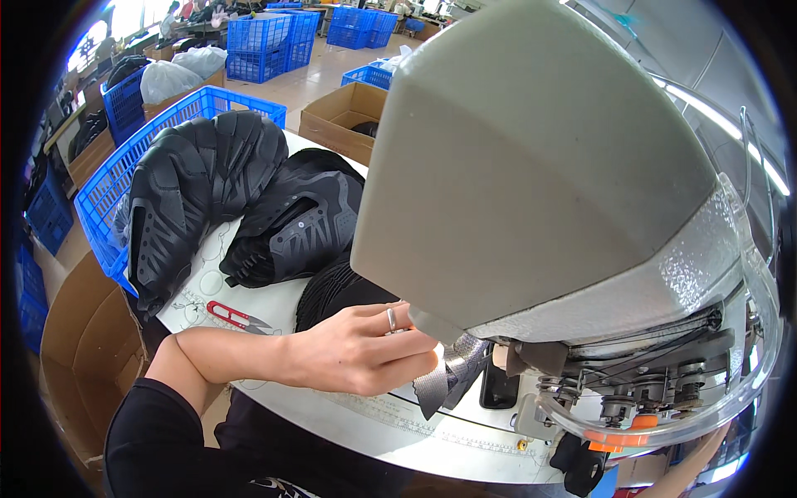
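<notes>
My left hand (369,349), with a ring on one finger, is closed at the edge of a dark grey, textured shoe upper (455,373) below the sewing machine head (531,183). Its fingertips are partly hidden by the machine. Only a bare forearm (693,466) shows on the right, beyond the thread tensioners (643,407); the machine hides my right hand. Black shoe uppers (207,174) lie stacked in a curve on the white table (349,415). A stack of thin black pieces (336,299) sits just behind my left hand. Red thread snips (237,317) rest left of it.
A blue crate (104,207) and an open cardboard box (87,349) stand along the table's left side. Another cardboard box (340,116) is behind the table. Blue crates (261,50) stand farther back. A dark phone-like object (500,388) lies beneath the machine.
</notes>
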{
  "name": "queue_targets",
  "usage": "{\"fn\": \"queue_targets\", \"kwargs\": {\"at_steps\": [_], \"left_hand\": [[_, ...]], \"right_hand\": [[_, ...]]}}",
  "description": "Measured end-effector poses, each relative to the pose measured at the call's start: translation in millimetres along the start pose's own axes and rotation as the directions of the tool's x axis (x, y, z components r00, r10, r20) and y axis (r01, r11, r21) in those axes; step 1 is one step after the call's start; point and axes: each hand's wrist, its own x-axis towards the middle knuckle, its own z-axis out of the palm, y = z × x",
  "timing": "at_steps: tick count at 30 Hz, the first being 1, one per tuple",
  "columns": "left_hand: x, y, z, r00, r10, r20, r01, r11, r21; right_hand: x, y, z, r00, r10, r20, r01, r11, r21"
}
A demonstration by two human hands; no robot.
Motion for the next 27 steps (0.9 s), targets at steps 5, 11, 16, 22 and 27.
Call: {"fn": "queue_targets", "kwargs": {"at_steps": [5,11,16,22,27], "left_hand": [[-2.6,-0.9,0.3,1.0,-0.014,0.025,0.014,1.0,-0.011],[-2.3,-1.0,0.9,0.999,-0.035,0.031,0.036,0.999,-0.04],[-1.9,-1.6,-0.1,0.999,-0.031,0.016,0.032,0.999,-0.031],[-1.4,-0.6,-1.6,0.999,-0.031,0.016,0.031,0.999,-0.028],[-0.3,-1.6,-2.7,0.999,-0.028,0.029,0.029,0.999,-0.027]], "right_hand": [[-2.6,0.0,-0.9,1.0,0.003,0.001,-0.003,1.0,-0.004],[-4.7,0.8,-3.8,1.0,0.003,-0.001,-0.003,1.0,-0.013],[-7.2,0.5,-8.5,1.0,-0.007,-0.003,0.007,1.0,-0.018],[-5.9,4.9,-7.3,1.0,-0.002,-0.002,0.002,1.0,-0.01],[-14.1,11.2,-5.3,1.0,-0.02,-0.018,0.02,1.0,-0.013]]}}
